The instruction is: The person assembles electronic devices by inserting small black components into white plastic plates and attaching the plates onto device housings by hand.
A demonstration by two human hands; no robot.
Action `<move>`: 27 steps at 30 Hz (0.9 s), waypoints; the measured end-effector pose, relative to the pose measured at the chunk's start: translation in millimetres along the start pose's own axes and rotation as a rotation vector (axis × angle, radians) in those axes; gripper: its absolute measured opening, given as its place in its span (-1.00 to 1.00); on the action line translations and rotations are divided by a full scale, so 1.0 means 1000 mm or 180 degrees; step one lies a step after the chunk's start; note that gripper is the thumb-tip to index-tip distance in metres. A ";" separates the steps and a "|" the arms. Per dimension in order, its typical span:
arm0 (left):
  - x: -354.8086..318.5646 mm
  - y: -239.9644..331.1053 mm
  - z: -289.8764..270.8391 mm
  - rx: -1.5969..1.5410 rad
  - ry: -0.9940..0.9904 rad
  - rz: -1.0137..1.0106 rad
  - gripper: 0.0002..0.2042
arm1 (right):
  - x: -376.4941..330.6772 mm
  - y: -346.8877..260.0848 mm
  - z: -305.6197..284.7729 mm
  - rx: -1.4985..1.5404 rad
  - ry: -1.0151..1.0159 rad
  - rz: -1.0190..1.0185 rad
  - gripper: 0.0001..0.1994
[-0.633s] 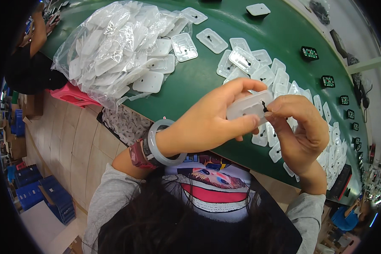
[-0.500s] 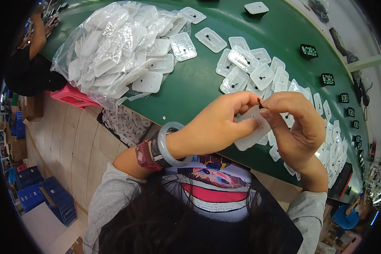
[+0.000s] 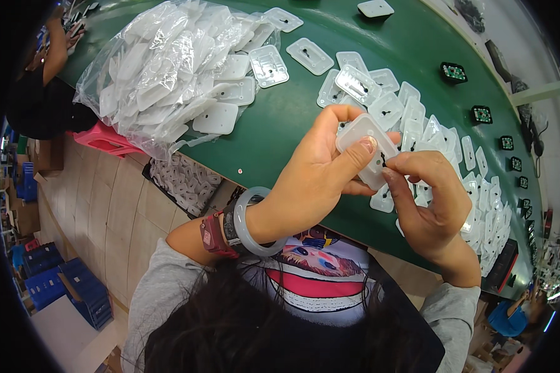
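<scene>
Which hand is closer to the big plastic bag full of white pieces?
The left hand is closer. The bag lies up and to its left on the green table; the right hand is farther right.

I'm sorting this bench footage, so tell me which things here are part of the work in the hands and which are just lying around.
In the work:
- left hand and right hand, both gripping one clear plastic tray
- loose clear trays spread on the green table
- bag of clear trays

Lying about:
- small green circuit boards along the far edge
- pink stool
- blue crates on the floor
</scene>
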State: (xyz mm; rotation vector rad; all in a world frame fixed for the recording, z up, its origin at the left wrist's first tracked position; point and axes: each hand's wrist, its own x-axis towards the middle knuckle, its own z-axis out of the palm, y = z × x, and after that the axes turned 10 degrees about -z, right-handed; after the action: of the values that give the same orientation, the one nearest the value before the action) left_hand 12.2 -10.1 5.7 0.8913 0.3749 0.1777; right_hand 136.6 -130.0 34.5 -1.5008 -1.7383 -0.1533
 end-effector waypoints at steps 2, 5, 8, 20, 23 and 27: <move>-0.002 0.001 0.002 -0.0010 0.0017 0.0074 -0.62 | 0.001 0.000 0.002 -0.0050 0.0005 0.0003 -0.70; -0.003 0.003 0.003 -0.0044 -0.0073 0.0042 -0.62 | 0.003 0.000 0.004 -0.0179 -0.0045 -0.0128 -0.70; -0.004 0.004 0.004 -0.0121 -0.0125 -0.0010 -0.60 | 0.002 0.000 0.004 -0.0295 -0.0112 -0.0227 -0.71; -0.011 0.010 0.003 -0.0359 -0.0284 -0.0273 -0.49 | -0.004 0.001 -0.005 -0.0400 -0.0460 -0.0634 -0.70; -0.013 0.012 0.006 -0.0425 -0.0294 -0.0305 -0.51 | -0.006 0.002 -0.007 -0.0387 -0.0448 -0.0662 -0.67; -0.016 0.013 0.008 -0.0499 -0.0299 -0.0339 -0.51 | -0.007 0.002 -0.009 -0.0299 -0.0382 -0.0771 -0.62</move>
State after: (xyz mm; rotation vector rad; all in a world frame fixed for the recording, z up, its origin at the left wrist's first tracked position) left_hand 1.1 -12.4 24.2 0.7206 0.3157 0.0659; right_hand 142.5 -139.7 35.6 -1.3847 -2.0324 -0.2778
